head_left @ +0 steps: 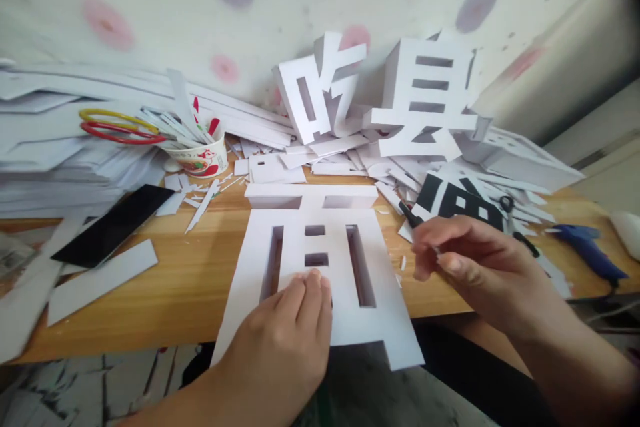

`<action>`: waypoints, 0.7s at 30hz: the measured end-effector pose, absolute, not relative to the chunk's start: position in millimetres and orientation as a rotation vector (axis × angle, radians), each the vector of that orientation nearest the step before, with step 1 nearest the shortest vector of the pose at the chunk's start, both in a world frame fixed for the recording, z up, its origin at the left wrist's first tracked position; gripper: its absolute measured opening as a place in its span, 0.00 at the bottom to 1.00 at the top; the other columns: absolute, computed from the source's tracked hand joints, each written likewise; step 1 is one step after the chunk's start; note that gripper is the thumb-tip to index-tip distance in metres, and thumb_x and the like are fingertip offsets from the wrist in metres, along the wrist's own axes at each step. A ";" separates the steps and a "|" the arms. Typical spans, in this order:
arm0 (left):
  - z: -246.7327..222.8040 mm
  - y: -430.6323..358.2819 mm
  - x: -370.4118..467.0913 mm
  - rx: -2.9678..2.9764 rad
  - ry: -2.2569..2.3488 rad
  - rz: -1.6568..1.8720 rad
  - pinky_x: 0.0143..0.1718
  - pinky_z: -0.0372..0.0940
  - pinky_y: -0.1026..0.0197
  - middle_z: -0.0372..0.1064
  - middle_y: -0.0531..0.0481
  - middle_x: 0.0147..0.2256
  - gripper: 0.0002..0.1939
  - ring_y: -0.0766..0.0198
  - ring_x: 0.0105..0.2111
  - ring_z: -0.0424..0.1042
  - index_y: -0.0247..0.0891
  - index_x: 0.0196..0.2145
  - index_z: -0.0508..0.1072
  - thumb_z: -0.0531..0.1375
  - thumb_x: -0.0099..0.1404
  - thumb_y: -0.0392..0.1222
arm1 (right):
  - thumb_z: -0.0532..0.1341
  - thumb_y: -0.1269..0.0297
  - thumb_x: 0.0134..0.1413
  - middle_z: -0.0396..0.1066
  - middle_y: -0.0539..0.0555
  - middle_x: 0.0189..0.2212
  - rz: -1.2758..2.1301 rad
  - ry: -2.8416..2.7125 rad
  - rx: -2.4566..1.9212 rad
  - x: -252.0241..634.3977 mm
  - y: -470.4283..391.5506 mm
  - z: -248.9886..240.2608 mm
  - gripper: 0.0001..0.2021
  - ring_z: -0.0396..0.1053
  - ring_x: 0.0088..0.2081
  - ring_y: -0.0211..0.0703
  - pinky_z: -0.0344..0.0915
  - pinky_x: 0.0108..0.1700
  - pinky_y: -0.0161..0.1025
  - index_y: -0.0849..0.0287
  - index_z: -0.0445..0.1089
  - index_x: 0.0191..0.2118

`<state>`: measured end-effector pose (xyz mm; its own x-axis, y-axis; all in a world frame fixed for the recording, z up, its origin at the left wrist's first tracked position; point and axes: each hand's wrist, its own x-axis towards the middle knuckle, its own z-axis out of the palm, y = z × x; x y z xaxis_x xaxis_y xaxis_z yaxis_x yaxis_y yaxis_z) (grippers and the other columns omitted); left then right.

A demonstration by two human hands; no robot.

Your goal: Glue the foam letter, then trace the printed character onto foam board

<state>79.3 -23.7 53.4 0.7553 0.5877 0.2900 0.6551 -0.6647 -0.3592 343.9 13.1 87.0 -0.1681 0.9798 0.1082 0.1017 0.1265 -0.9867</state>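
A large white foam-board character [345,240] with deep cut-out slots lies in front of me, its near end reaching past the table edge. My left hand [295,327] lies on its face near the middle, fingers together; the fingertips are by a small slot and hide part of it. My right hand [470,260] is raised to the right of the character, thumb and fingers curled into a pinch. A tiny pale bit shows at the pinch, too small to name. A slim black piece [410,215] sticks out behind these fingers; I cannot tell whether it is held.
Finished white characters [430,93] stand at the back among foam scraps. A paper bowl [205,159] of strips stands at left, near a black phone-like slab [115,225] and stacked boards [60,180]. At right lie scissors [507,205], black character pieces [463,203] and a blue glue gun [587,250].
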 end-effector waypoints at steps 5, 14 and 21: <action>56.3 -27.0 83.6 -2.497 -1.006 -0.061 0.38 0.71 0.58 0.72 0.37 0.48 0.19 0.54 0.45 0.72 0.28 0.51 0.70 0.53 0.62 0.29 | 0.63 0.54 0.53 0.66 0.49 0.22 1.128 -1.191 -1.127 370.6 -21.8 61.5 0.13 0.65 0.23 0.38 0.63 0.27 0.36 0.55 0.64 0.27; 63.1 -31.4 89.8 -2.533 -1.096 0.114 0.37 0.71 0.56 0.69 0.32 0.49 0.21 0.51 0.47 0.71 0.25 0.54 0.65 0.55 0.63 0.31 | 0.57 0.66 0.54 0.70 0.49 0.23 1.026 -2.328 -1.428 274.2 18.6 107.8 0.18 0.64 0.22 0.36 0.59 0.27 0.32 0.59 0.70 0.51; 57.0 -31.0 89.4 -2.512 -1.093 -0.030 0.33 0.71 0.56 0.72 0.36 0.42 0.16 0.54 0.41 0.72 0.25 0.50 0.68 0.54 0.64 0.28 | 0.56 0.68 0.51 0.77 0.55 0.38 0.554 -2.700 -1.525 228.1 51.1 102.5 0.14 0.72 0.39 0.48 0.62 0.36 0.36 0.55 0.77 0.40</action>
